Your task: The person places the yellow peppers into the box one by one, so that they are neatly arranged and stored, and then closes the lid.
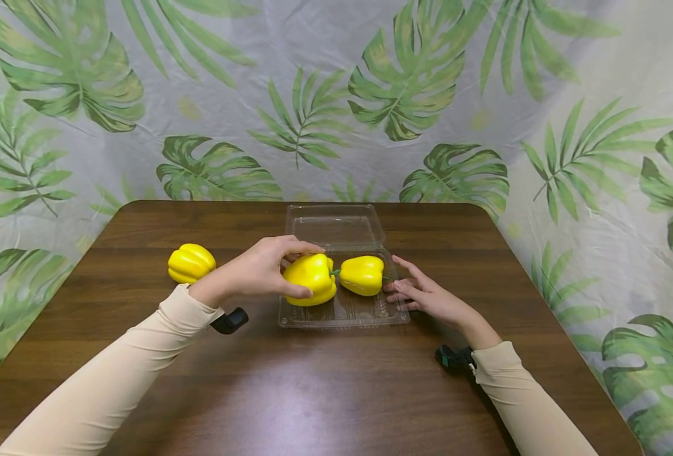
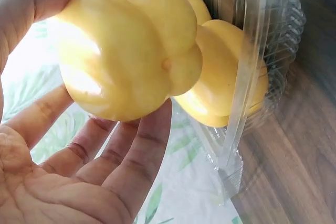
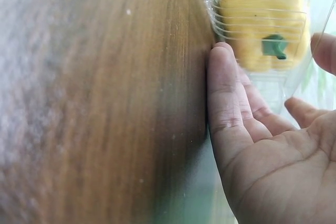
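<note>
My left hand (image 1: 259, 269) grips a yellow bell pepper (image 1: 312, 282) between thumb and fingers, over the left half of a clear plastic clamshell box (image 1: 344, 323). The held pepper's green stem points right, and its lobed bottom faces the left wrist view. Inside the box, a second yellow bell pepper (image 1: 361, 276) lies on its side, with its green stem (image 3: 274, 45) toward the right wall. At that wall is my right hand (image 1: 435, 299), fingers extended along the outside near the tabletop, thumb apart and by the rim.
Left of the box, a third yellow bell pepper (image 1: 191, 263) lies on the brown wooden table (image 1: 290, 392), beyond my left forearm. The box's lid (image 1: 336, 226) is folded back, away from me. A leaf-patterned cloth (image 1: 308, 126) hangs behind the table.
</note>
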Available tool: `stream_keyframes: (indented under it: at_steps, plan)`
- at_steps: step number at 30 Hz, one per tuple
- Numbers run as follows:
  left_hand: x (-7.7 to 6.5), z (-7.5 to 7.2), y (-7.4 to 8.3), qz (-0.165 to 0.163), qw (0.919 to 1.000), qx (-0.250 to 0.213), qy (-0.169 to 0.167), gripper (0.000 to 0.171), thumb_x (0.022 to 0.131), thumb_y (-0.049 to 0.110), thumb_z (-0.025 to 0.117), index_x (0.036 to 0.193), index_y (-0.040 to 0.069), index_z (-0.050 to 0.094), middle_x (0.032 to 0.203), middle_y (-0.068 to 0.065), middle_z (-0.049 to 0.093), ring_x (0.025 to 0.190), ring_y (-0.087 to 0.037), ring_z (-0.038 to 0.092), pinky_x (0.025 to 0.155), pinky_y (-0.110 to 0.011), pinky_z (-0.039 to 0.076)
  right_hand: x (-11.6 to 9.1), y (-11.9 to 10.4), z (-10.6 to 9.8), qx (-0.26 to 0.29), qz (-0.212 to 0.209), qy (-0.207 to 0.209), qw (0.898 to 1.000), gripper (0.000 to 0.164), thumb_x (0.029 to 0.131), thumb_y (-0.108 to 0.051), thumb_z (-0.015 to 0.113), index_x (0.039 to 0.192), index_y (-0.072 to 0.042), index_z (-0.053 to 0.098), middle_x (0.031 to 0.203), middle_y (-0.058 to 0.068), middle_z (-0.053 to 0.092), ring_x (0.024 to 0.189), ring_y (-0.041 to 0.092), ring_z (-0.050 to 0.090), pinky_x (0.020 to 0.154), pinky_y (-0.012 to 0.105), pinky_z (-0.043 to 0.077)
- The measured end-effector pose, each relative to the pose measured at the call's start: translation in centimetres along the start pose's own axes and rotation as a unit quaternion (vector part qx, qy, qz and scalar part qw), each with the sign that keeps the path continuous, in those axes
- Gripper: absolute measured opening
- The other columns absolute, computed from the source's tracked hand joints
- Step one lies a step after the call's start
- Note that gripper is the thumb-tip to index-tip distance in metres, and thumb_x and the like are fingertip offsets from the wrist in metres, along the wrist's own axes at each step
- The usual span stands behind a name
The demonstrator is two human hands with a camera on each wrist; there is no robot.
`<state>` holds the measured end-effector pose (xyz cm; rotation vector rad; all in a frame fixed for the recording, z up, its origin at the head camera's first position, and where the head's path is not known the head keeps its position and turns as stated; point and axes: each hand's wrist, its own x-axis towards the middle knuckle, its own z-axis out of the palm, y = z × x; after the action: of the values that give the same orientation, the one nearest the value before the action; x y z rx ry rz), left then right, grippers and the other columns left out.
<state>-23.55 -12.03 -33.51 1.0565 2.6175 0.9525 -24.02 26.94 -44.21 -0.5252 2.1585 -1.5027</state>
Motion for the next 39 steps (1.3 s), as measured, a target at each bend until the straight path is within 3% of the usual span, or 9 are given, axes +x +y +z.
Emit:
stream_keyframes:
  at_steps: [5,10,18,26,39]
  plan:
    - [0.0,0.5,0.0,0.004,0.9996,0.002,-0.028,0.071,0.085,0.028,0.091,0.151,0.018,0.064,0.132,-0.010,0.065,0.117,-0.029,0.071,0.098,-0.041,0.062,0.0,0.0,0.0,0.002,0.002,0.002,1.000,0.072,0.118,-0.030,0.042,0.174,-0.022,-0.002,0.158,0.036,0.048,0.139,0.049,0.059,0.107,0.047,0.058]
    - [0.1,0.9,-0.1,0.014,0.9988,0.008,-0.046,0.072,0.085,0.027,0.091,0.150,0.012,0.064,0.134,-0.011,0.066,0.117,-0.029,0.072,0.098,-0.040,0.062,0.1,0.1,0.0,0.001,-0.001,0.002,1.000,0.072,0.118,-0.029,0.042,0.174,-0.021,-0.002,0.157,0.036,0.049,0.138,0.049,0.060,0.108,0.048,0.057]
    - [0.2,1.5,-0.3,0.008,0.9987,0.021,-0.045,0.073,0.083,0.028,0.092,0.146,0.007,0.062,0.137,-0.010,0.070,0.120,-0.027,0.070,0.101,-0.042,0.059,0.0,0.0,0.2,0.001,0.008,0.006,1.000,0.071,0.118,-0.031,0.043,0.174,-0.024,0.000,0.158,0.033,0.050,0.139,0.046,0.061,0.107,0.044,0.058]
    - [0.3,1.7,-0.7,0.003,0.9983,0.024,-0.054,0.067,0.083,0.031,0.092,0.140,0.009,0.064,0.138,-0.009,0.070,0.124,-0.029,0.068,0.105,-0.045,0.058,0.0,-0.1,0.2,0.000,0.002,0.003,1.000,0.070,0.118,-0.029,0.041,0.174,-0.022,0.000,0.158,0.035,0.048,0.139,0.049,0.059,0.109,0.049,0.057]
    - [0.6,2.5,-1.1,0.015,0.9979,0.041,-0.048,0.065,0.081,0.030,0.093,0.137,0.008,0.067,0.129,-0.009,0.071,0.115,-0.026,0.069,0.096,-0.042,0.060,0.0,0.2,-0.1,-0.001,-0.004,0.000,1.000,0.071,0.118,-0.028,0.042,0.174,-0.021,-0.002,0.157,0.037,0.048,0.139,0.050,0.058,0.109,0.050,0.057]
